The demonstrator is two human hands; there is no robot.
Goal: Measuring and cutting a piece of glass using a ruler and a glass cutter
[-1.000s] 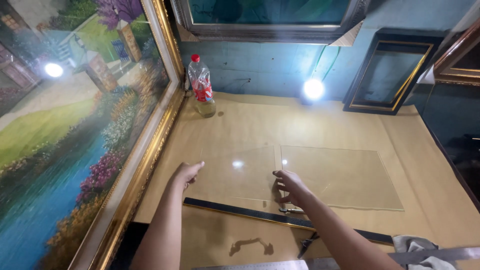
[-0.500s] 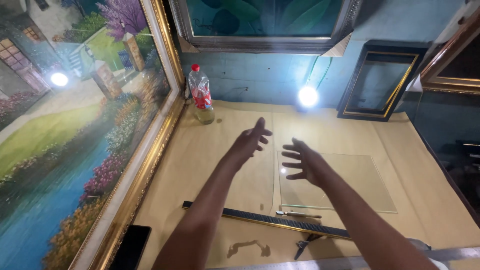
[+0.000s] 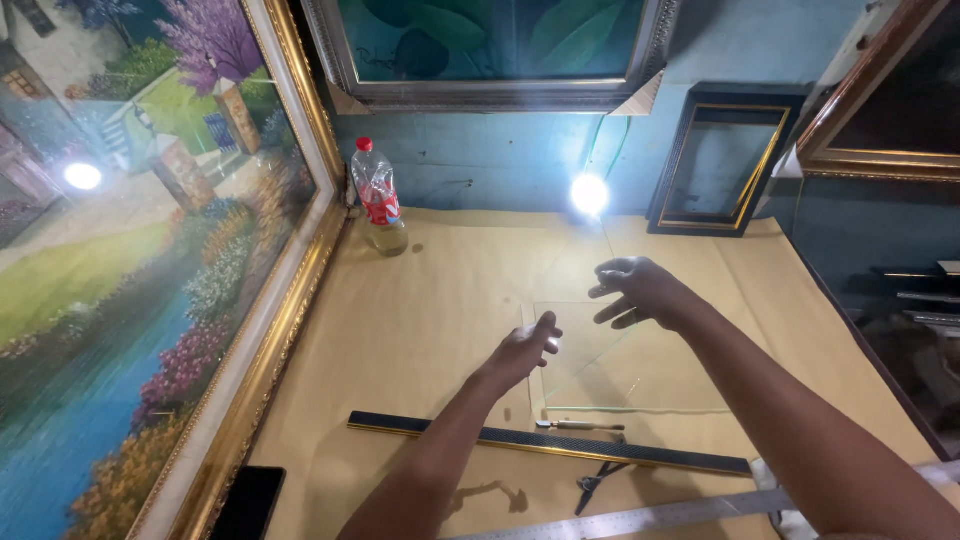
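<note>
Since lifted, glass sheet (image 3: 600, 350) tilted.

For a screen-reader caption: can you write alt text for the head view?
Two bare hands, left hand and right hand, tilt a clear glass sheet over a brown paper-covered table. A long dark ruler lies nearer; a plastic bottle stands beside a gold-framed landscape painting.

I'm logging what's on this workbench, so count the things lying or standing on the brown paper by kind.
Clear glass sheets held up by the left hand and right hand: 1
Clear plastic bottles with red cap: 1
Long black straightedges with gold edge: 1
Steel rulers: 1
Slim glass-cutter pens: 1
Dark pliers: 1
Black phones: 1
Total: 7
</note>
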